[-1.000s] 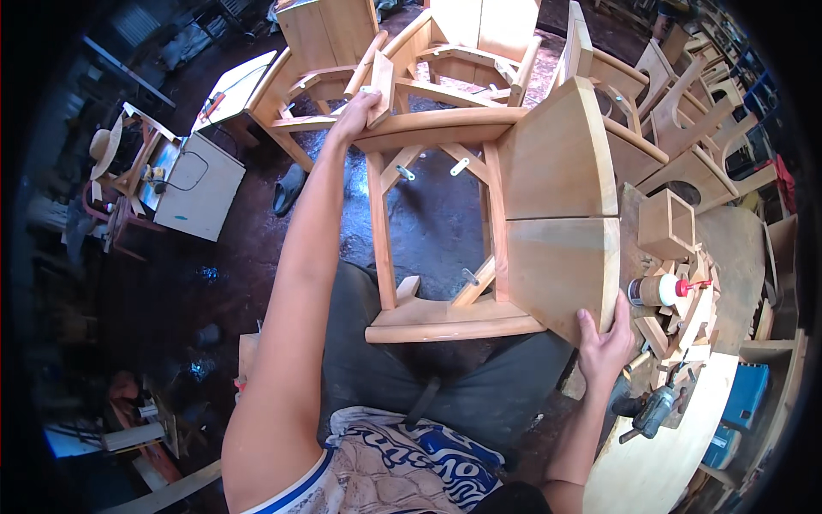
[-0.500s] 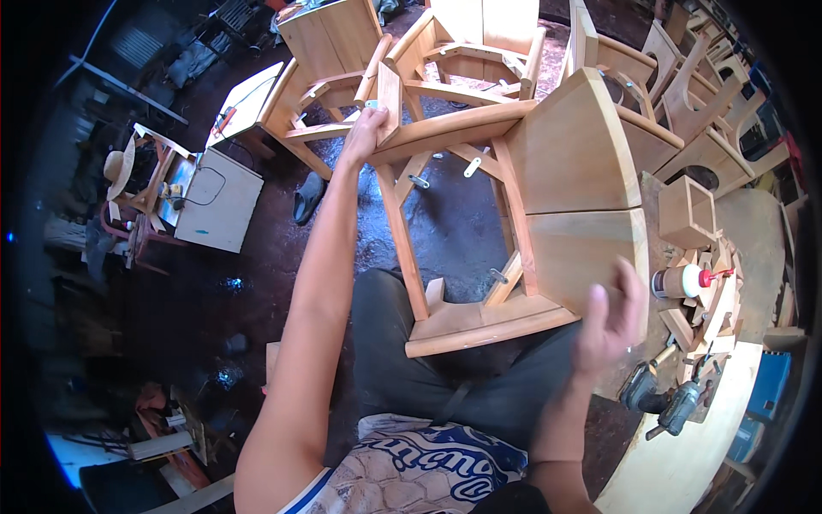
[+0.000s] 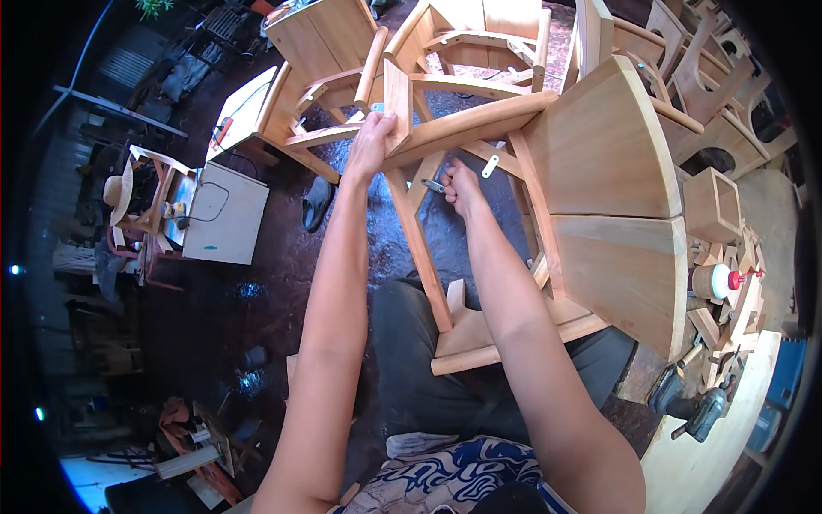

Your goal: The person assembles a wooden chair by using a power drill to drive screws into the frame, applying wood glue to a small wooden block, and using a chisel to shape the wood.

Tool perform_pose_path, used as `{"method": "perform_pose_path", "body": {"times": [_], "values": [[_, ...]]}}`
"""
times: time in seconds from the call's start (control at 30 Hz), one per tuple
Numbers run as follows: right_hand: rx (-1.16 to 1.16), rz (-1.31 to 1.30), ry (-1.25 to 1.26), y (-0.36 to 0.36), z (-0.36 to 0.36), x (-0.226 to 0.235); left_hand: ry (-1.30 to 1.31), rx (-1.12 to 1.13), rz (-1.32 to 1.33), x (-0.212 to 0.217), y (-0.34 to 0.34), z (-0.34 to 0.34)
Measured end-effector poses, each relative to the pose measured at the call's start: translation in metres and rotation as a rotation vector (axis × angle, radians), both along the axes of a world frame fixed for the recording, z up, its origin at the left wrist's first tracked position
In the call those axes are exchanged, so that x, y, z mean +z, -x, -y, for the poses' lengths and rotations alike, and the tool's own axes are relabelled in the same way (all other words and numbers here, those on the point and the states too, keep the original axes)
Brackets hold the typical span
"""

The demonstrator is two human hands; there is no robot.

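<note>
A wooden chair frame [image 3: 422, 248] with a two-panel back [image 3: 610, 141] rests across my lap, tilted on its side. My left hand [image 3: 373, 141] is closed around its far left corner, where a short leg [image 3: 397, 98] meets the rounded rail [image 3: 471, 127]. My right hand [image 3: 463, 187] reaches through the frame's opening, fingers curled beside a small metal bracket [image 3: 434, 185] on the corner brace. Whether anything sits within those fingers is hidden. Another pale metal plate [image 3: 491, 166] is fixed to the brace right of that hand.
More wooden chairs stand ahead [image 3: 330, 43] and at the far right [image 3: 728, 111]. On the right are an open wooden box [image 3: 712, 204], a glue bottle [image 3: 712, 281], wood offcuts [image 3: 706, 325] and a cordless drill [image 3: 706, 415]. A dark shoe [image 3: 317, 204] lies on the floor.
My right hand has moved from beside the chair back, leftward and away from me, into the frame's opening, and its fingers have curled. My left hand keeps its hold. The view has shifted slightly.
</note>
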State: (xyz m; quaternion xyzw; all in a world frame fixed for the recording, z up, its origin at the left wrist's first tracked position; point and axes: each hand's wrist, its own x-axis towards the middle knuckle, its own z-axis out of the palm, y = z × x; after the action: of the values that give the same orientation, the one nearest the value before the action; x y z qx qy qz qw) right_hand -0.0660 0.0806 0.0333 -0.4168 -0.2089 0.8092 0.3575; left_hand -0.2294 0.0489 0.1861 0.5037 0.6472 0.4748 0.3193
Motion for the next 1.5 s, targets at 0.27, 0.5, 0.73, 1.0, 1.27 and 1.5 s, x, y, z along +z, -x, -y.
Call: {"method": "perform_pose_path", "body": {"times": [0.27, 0.5, 0.73, 1.0, 1.27, 1.5], "values": [[0.086, -0.106, 0.01, -0.001, -0.024, 0.0, 0.029, -0.023, 0.042, 0.007, -0.007, 0.002], [0.159, -0.423, 0.077, -0.067, 0.028, 0.009, -0.01, -0.03, 0.004, -0.009, 0.002, -0.003], [0.362, -0.055, -0.259, -0.195, 0.137, 0.052, 0.033, 0.006, -0.117, -0.018, 0.024, -0.018], [0.367, 0.44, -0.501, -0.325, 0.218, 0.08, 0.062, 0.003, -0.198, -0.022, 0.019, -0.018], [0.464, 0.69, -0.593, -0.341, 0.293, 0.103, 0.035, 0.014, -0.148, -0.036, 0.034, -0.007], [0.186, 1.052, -1.01, -0.276, 0.288, 0.085, 0.13, 0.037, 0.207, -0.087, 0.111, 0.015]]}}
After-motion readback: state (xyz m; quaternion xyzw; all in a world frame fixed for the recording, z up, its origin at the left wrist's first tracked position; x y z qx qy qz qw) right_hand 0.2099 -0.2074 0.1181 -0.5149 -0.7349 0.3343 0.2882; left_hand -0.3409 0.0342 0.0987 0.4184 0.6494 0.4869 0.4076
